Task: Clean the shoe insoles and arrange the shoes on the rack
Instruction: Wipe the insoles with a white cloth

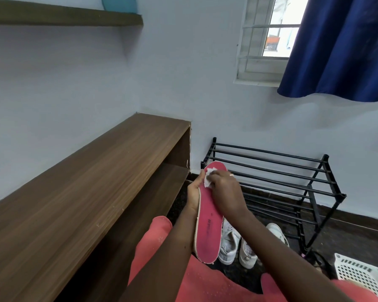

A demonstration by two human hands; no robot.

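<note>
At your far left a wooden wall shelf (63, 17) runs along the top, with a teal container (119, 4) near its right end, only its lower part in view. Below it a long wooden bench unit (85, 182) stretches toward the corner of the room, with an open shelf under its top. Your lap, in coral-pink cloth (157, 240), fills the lower middle. Your left hand (194, 192) grips the pink insole (207, 227) by its left edge, thumb lying along the rim toward the toe end. The insole is held lengthwise in the air, toe pointing away from you and heel down by your knee. Your right hand (225, 190) lies on the insole's upper face, its fingers bent over a small white wipe (210, 178) and pinching it against the toe area; it may be tissue or cloth, too small to tell. The wipe touches the insole just beside your left thumb, and the pink surface below both hands shows a dark print near the middle. Under the insole's heel, white shoes (229, 243) stand on the dark floor, partly hidden by your right forearm. Just beyond them the black metal rack (271, 168) stands against the wall. Above it are a barred window (268, 40) and a blue curtain (340, 46). A white slotted basket (362, 277) sits in the lower right corner.
</note>
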